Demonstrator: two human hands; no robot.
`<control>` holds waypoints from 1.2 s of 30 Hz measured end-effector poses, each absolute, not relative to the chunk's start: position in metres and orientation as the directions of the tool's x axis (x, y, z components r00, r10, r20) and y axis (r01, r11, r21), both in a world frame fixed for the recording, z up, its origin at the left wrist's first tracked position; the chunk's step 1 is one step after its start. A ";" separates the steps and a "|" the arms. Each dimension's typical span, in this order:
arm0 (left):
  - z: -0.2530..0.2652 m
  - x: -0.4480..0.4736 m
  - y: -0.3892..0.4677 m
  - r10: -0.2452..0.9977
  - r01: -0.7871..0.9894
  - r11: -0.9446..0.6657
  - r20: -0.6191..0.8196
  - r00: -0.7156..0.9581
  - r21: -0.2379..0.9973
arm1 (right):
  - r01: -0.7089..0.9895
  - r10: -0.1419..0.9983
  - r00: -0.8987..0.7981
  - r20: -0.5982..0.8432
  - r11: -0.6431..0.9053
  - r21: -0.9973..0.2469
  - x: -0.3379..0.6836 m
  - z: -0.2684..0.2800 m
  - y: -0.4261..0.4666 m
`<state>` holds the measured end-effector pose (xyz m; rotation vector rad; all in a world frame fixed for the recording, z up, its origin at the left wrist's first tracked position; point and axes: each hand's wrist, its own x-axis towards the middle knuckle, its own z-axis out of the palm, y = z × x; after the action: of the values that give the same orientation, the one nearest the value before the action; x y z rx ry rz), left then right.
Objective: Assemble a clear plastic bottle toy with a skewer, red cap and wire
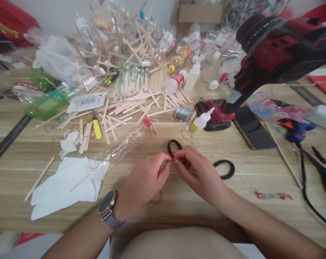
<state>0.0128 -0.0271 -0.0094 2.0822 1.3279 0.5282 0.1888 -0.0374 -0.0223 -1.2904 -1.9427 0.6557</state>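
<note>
My left hand (149,171), with a watch (108,202) on its wrist, is closed in a pinch at the middle of the table. A thin pale thread (166,164) shows at its fingertips. My right hand (196,169) pinches at the same spot, fingertips almost touching the left ones. A tiny red piece (173,154) shows there, too small to name. Under the hands lie scissors; one black handle loop (227,169) shows on the right, the other beyond the fingertips, the blades hidden. Left of them lies a clear plastic bottle (119,145) with a red cap and a stick inside.
Wooden craft sticks (133,104) are strewn behind, near a thread spool (182,112) and glue bottle (200,121). A red-black power tool (276,50) stands at right beside a phone (256,129). White tissue (68,183), yellow-handled screwdriver (97,128) and glue gun (296,131) flank the hands.
</note>
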 end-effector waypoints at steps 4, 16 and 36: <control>-0.008 0.011 -0.024 0.936 0.632 -0.223 -0.017 0.351 0.742 | 0.414 0.963 -0.190 0.191 0.255 -0.874 0.190 -0.022 -0.034; -0.009 0.012 -0.024 0.896 0.523 -0.158 -0.100 0.432 0.837 | 0.135 0.972 -0.235 -0.029 0.003 -0.991 0.188 -0.019 -0.036; -0.007 0.012 -0.021 0.858 0.431 0.037 -0.250 0.449 0.902 | 0.108 0.975 -0.223 0.011 0.036 -0.993 0.189 -0.016 -0.035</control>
<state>0.0116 -0.0208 -0.0067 1.5841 1.1569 0.4789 0.1889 -0.0350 -0.0162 -1.1597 -1.4694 1.2999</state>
